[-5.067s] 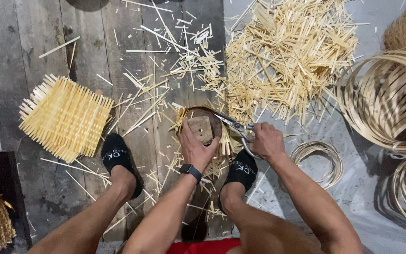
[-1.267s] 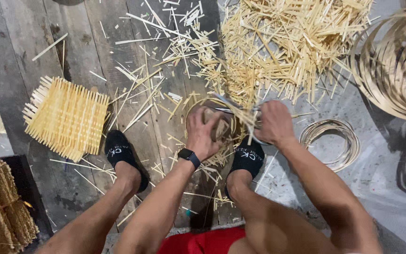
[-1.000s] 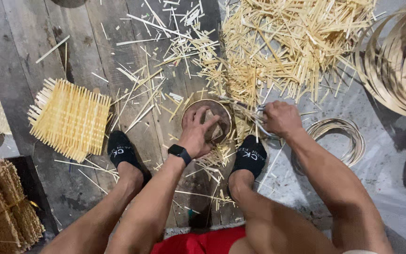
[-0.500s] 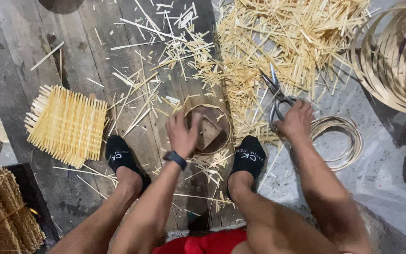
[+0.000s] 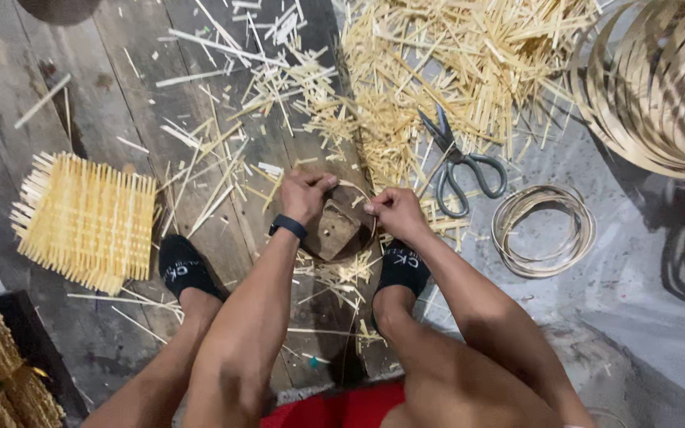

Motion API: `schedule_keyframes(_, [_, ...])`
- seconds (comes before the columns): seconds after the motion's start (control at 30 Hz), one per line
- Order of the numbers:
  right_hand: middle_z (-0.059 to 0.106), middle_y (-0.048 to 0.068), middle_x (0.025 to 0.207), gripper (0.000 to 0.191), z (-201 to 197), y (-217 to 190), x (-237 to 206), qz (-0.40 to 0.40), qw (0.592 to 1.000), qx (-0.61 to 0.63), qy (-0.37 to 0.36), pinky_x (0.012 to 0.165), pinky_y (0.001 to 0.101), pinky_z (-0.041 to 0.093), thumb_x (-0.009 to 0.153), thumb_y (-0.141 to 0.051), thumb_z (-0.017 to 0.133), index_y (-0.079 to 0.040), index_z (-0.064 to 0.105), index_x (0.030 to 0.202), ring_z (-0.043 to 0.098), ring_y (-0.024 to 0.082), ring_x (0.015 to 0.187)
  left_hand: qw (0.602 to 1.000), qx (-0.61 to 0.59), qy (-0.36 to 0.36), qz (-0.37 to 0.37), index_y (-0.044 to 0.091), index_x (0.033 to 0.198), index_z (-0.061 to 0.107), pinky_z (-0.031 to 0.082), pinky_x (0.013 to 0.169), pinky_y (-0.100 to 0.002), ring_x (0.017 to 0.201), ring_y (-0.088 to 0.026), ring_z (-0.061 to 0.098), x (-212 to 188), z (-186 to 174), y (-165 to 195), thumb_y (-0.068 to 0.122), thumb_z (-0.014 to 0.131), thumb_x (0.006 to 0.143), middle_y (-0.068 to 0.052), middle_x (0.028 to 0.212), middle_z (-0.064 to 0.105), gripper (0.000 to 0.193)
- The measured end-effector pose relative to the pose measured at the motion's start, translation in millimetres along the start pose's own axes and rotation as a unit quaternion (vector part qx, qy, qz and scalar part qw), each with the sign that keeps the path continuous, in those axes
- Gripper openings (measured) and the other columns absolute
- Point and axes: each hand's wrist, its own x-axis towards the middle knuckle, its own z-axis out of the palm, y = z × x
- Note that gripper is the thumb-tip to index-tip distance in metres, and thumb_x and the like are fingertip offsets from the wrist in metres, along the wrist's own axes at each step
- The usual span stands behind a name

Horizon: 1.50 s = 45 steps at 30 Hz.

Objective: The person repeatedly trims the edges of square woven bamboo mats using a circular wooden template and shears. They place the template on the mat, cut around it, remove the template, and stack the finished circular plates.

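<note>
- Left hand (image 5: 304, 196) pinching the far rim of a small round bamboo hoop (image 5: 341, 230) on the plank floor (image 5: 112, 95) between two black-socked feet.
- Right hand (image 5: 395, 212) clenched on the hoop's right rim.
- Scissors (image 5: 460, 162) released, lying just right, beside coiled strips (image 5: 542, 231).
- Square woven mat (image 5: 85, 220) well left; cut slivers (image 5: 445, 63) heaped beyond.

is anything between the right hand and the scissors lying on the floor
Nothing solid. The right hand pinches the round hoop's rim; the scissors lie just beyond it on loose bamboo slivers, with only that flat litter between.
</note>
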Motion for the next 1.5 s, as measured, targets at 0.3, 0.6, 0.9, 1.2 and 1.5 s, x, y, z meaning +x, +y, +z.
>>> schedule_keyframes(0.3, [0.071,0.007,0.072,0.024,5.9,7.8,-19.7,0.107,0.990,0.081,-0.048,0.050,0.0302,0.056,0.086,-0.018,0.081,-0.001,0.068,0.097,0.067,0.014,0.059,0.983,-0.044,0.176,-0.025,0.004,0.115,0.078,0.055,0.081,-0.034,0.087,-0.022,0.071,-31.0,-28.2,-24.5,0.024,0.068,0.105,-0.013,0.098,0.076,0.025])
schedule_keyframes(0.6, [0.074,0.008,0.077,0.016,9.8,27.6,-29.1,0.073,0.983,0.165,-0.032,0.058,0.0275,0.060,0.090,-0.013,0.077,0.002,0.077,0.092,0.070,0.013,0.063,0.925,-0.284,0.009,-0.253,-0.006,0.104,0.079,0.059,0.064,-0.030,0.068,-0.014,0.071,-76.6,-47.0,-49.6,0.008,0.083,0.082,-0.009,0.086,0.079,0.026])
schedule_keyframes(0.9, [0.077,0.008,0.092,0.024,7.5,11.4,-55.3,0.096,0.936,0.327,-0.083,0.070,0.0293,0.063,0.088,-0.007,0.073,0.005,0.070,0.108,0.073,0.015,0.079,0.793,-0.530,0.028,-0.297,-0.009,0.101,0.062,0.065,0.085,-0.045,0.097,-0.028,0.069,-107.6,-32.7,-48.5,0.011,0.071,0.103,-0.015,0.105,0.062,0.022])
schedule_keyframes(1.2, [0.073,0.020,0.081,0.016,42.7,35.9,-42.2,0.147,0.959,0.240,-0.036,0.055,0.0332,0.062,0.093,-0.007,0.072,0.008,0.067,0.092,0.074,0.025,0.064,0.754,-0.556,0.034,-0.348,-0.009,0.115,0.058,0.066,0.078,-0.039,0.086,-0.029,0.072,-149.6,28.6,-20.4,0.001,0.063,0.095,-0.019,0.105,0.069,0.022])
schedule_keyframes(1.5, [0.057,0.013,0.127,0.089,-2.9,-27.4,-63.5,-0.048,0.986,0.101,-0.127,0.082,0.0400,0.065,0.080,-0.033,0.084,-0.001,0.036,0.149,0.069,0.028,0.107,0.969,-0.177,-0.117,-0.123,-0.006,0.118,0.074,0.060,0.069,-0.038,0.080,-0.025,0.071,-116.8,-87.9,-8.1,0.019,0.075,0.089,-0.018,0.094,0.074,0.038])
